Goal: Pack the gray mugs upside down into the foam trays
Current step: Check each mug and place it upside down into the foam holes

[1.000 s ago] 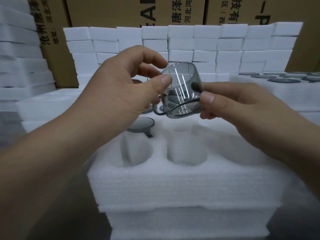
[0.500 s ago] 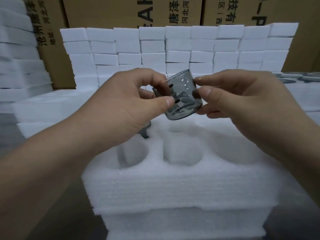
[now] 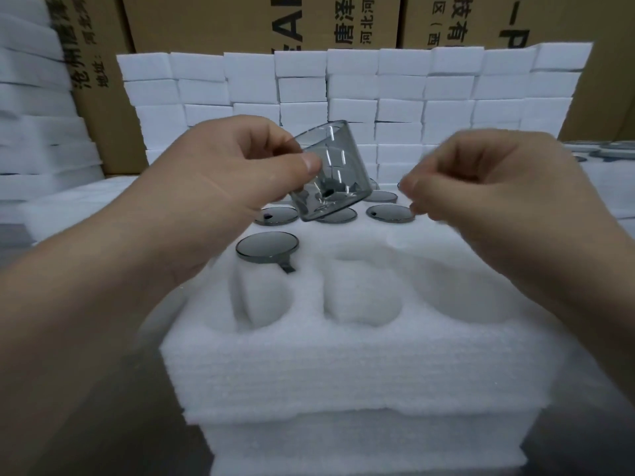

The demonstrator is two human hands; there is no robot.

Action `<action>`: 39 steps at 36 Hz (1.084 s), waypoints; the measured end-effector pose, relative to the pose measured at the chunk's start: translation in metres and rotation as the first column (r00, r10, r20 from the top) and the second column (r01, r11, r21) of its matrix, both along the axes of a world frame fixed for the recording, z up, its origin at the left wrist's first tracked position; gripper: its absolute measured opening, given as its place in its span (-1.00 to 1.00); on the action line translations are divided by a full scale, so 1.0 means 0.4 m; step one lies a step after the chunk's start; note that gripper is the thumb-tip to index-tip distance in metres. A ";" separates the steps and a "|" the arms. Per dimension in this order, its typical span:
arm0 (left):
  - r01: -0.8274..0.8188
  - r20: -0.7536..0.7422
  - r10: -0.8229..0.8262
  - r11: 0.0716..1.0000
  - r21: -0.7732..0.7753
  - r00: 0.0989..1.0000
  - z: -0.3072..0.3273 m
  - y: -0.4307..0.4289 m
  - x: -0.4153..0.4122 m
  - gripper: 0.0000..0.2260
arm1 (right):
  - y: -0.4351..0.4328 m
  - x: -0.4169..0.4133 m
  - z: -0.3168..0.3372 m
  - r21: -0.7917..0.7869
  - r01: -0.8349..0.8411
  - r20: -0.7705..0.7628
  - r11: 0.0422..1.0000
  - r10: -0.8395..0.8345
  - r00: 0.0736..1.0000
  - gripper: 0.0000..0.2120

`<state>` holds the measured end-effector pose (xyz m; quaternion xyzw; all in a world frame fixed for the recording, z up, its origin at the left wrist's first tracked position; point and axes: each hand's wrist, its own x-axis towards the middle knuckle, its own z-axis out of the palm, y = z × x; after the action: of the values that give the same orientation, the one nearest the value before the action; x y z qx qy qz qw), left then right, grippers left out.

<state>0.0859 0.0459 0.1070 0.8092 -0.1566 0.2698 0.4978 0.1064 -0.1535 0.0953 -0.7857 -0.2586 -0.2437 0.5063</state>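
My left hand (image 3: 226, 180) pinches a gray glass mug (image 3: 338, 173) between thumb and fingers, tilted with its rim down and toward me, above the middle of the white foam tray (image 3: 343, 365). To the right, my right hand (image 3: 494, 190) hovers with fingers loosely curled, blurred, apart from the mug and holding nothing. Several gray mugs sit upside down in the tray's far holes, their flat bases showing, among them one at the left (image 3: 267, 247) and one at the right (image 3: 390, 213). Three near holes, such as the middle one (image 3: 362, 297), hold nothing.
The tray lies on a stack of more foam trays (image 3: 364, 444). A wall of white foam blocks (image 3: 350, 94) stands behind, with cardboard boxes (image 3: 240, 25) beyond. More foam sheets (image 3: 31, 97) are stacked at the left. Another tray with packed mugs (image 3: 615, 149) sits far right.
The right hand let go of the mug and drew back to the right. The left hand alone now holds the mug, turned further over, rim down. The view came closer to the tray.
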 end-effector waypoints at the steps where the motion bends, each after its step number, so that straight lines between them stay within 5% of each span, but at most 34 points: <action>1: -0.025 0.012 0.025 1.000 0.005 1.000 0.000 0.000 0.000 -0.75 | 0.000 -0.001 0.001 -0.031 -0.010 -0.002 0.999 0.010 1.000 -0.90; 6: -0.128 0.053 0.123 0.985 0.116 0.991 -0.004 -0.003 -0.002 -0.68 | 0.002 -0.008 0.001 -0.123 -0.138 -0.036 0.983 0.134 0.990 -0.70; 13: -0.187 0.121 0.166 0.964 0.188 0.979 -0.001 -0.013 -0.017 -0.89 | 0.008 -0.024 0.002 -0.355 -0.223 -0.041 0.908 0.223 0.974 -0.44; 18: -0.139 0.106 0.116 0.959 0.246 0.988 -0.009 -0.026 -0.030 -0.86 | 0.009 -0.016 0.001 -0.369 -0.215 -0.068 0.904 0.204 0.977 -0.45; 20: -0.088 0.104 0.063 0.964 0.249 0.993 -0.011 -0.032 -0.040 -0.57 | 0.008 -0.009 -0.003 -0.354 -0.188 -0.061 0.916 0.178 0.982 -0.38; 21: -0.100 0.107 0.075 0.963 0.250 0.991 -0.011 -0.035 -0.047 -0.21 | 0.008 -0.006 -0.004 -0.343 -0.170 -0.057 0.924 0.160 0.985 -0.31; 22: -0.065 0.099 0.041 0.964 0.258 0.994 -0.020 -0.031 -0.046 -0.15 | 0.008 -0.003 -0.005 -0.330 -0.150 -0.052 0.932 0.141 0.989 -0.26; 23: 0.007 0.069 -0.024 0.971 0.241 0.997 -0.021 -0.036 -0.046 -0.41 | 0.007 -0.003 -0.005 -0.310 -0.131 -0.050 0.942 0.122 0.991 -0.22; 24: 0.042 0.070 -0.059 0.973 0.226 0.996 -0.018 -0.040 -0.047 -0.56 | 0.006 -0.001 -0.006 -0.291 -0.110 -0.047 0.951 0.100 0.994 -0.22; 30: 0.273 0.090 -0.281 0.958 0.091 0.956 -0.011 -0.049 -0.063 -0.54 | -0.003 0.009 -0.002 -0.131 -0.030 -0.058 0.991 0.023 0.998 -0.29; 35: 0.154 0.280 -0.147 0.988 -0.003 0.949 0.018 -0.020 -0.040 -0.66 | -0.013 0.009 0.007 0.027 -0.204 -0.161 0.979 0.205 0.965 -0.63; 39: 0.191 0.121 -0.194 0.981 0.036 0.973 0.002 0.001 -0.012 -0.64 | -0.022 0.008 0.009 0.011 -0.418 -0.283 0.908 0.404 0.870 -0.68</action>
<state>0.0810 0.0463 0.1076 0.7779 -0.2683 0.2682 0.5010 0.1096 -0.1623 0.0989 -0.7516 -0.3517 -0.0106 0.5579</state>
